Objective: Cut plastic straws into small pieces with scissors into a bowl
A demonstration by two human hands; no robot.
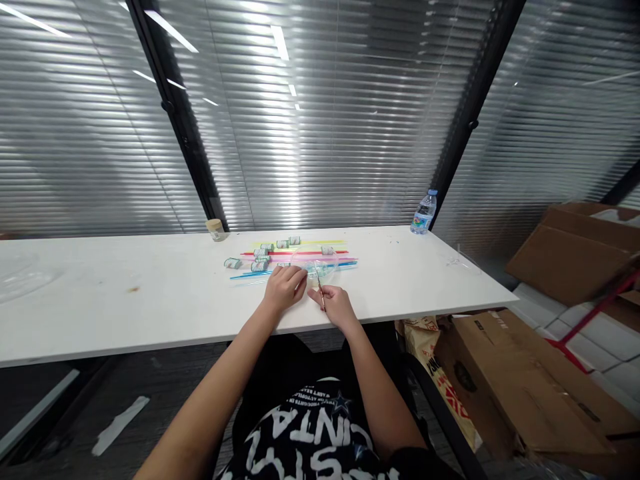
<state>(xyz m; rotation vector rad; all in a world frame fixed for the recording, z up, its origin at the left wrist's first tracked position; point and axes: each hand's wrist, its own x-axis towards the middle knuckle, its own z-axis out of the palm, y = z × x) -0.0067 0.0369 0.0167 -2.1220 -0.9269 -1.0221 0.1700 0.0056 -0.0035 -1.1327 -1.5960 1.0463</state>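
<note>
Head view | right hand (pixel 339 307) grips thin stick (pixel 320 288) | long axis near-far, tip away

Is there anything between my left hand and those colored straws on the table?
Nothing visible does. The left hand rests right at the near edge of the colored straws; the small rolls lie among them, slightly left, and the right hand holds a thin stick.

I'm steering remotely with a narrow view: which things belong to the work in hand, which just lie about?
In use: thin brown stick in right hand; left hand; long coloured plastic strips; small green-white rolls.
Lying about: clear water bottle; small tan-lidded jar; brown cardboard boxes.
</note>
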